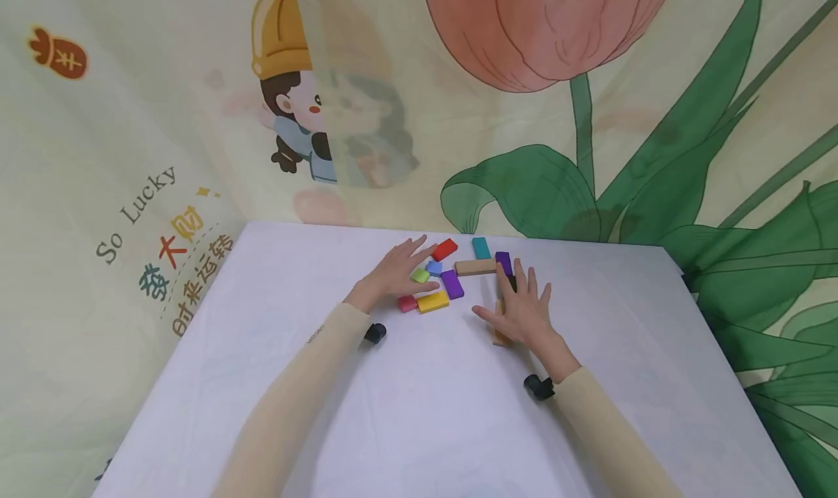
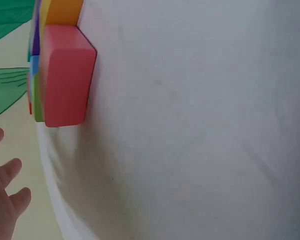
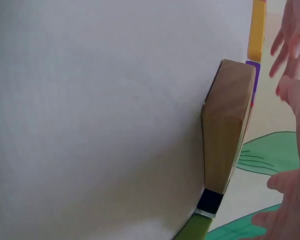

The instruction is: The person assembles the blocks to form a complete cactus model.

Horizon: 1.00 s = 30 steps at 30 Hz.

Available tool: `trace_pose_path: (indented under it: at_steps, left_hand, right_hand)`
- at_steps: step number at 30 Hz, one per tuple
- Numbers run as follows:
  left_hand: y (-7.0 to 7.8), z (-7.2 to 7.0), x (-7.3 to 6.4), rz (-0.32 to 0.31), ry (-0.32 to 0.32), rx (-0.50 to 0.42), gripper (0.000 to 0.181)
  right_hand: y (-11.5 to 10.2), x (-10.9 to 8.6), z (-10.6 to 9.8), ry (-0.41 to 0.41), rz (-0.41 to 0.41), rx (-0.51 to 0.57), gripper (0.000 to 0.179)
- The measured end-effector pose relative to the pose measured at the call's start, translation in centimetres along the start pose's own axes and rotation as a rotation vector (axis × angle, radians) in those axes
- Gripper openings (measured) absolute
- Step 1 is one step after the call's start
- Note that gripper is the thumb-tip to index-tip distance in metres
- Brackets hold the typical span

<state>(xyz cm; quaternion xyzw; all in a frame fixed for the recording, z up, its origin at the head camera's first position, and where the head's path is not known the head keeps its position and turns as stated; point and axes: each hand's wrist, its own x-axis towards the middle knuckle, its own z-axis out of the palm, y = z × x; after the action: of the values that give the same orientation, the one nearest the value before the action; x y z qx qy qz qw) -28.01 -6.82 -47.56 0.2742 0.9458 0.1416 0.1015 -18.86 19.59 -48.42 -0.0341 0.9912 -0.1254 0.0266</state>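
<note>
My left hand (image 1: 396,271), fingers spread, hovers over the left side of a group of coloured blocks. Around it lie a lime green block (image 1: 420,275), a blue block (image 1: 433,268), a red block (image 1: 445,249), a yellow block (image 1: 433,302) and a pinkish-red block (image 2: 67,85). Over the group's right side my right hand (image 1: 526,315) is also spread, partly covering a wooden block (image 3: 225,125) and a black block (image 3: 210,201). Neither hand grips anything; whether a fingertip touches a block I cannot tell.
Between the hands lie a purple block (image 1: 452,284) and a long wooden block (image 1: 475,267). Behind are a teal block (image 1: 481,248) and another purple block (image 1: 503,260). A green block (image 3: 194,228) shows in the right wrist view. White cloth covers the table (image 1: 419,411); printed curtains hang behind.
</note>
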Motion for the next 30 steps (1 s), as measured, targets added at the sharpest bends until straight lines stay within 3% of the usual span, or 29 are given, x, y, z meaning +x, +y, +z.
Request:
trace_pose_path:
  at_steps: [5, 13, 19, 30]
  left_hand:
    - [0.2, 0.0, 1.6, 0.024, -0.055, -0.030, 0.088]
    - [0.2, 1.3, 3.1, 0.069, -0.067, -0.049, 0.090]
    - [0.0, 1.9, 3.2, 0.081, -0.059, -0.034, 0.093]
    - [0.0, 2.0, 3.4, 0.070, -0.089, 0.001, 0.096]
  right_hand:
    - [0.4, -0.2, 0.0, 0.018, -0.011, -0.021, 0.099]
    - [1.0, -1.4, -0.5, 0.057, 0.008, 0.002, 0.088]
    - [1.1, -2.8, -0.8, 0.138, 0.036, 0.023, 0.076]
    - [0.2, -3.8, 0.1, 0.097, 0.045, 0.159, 0.057]
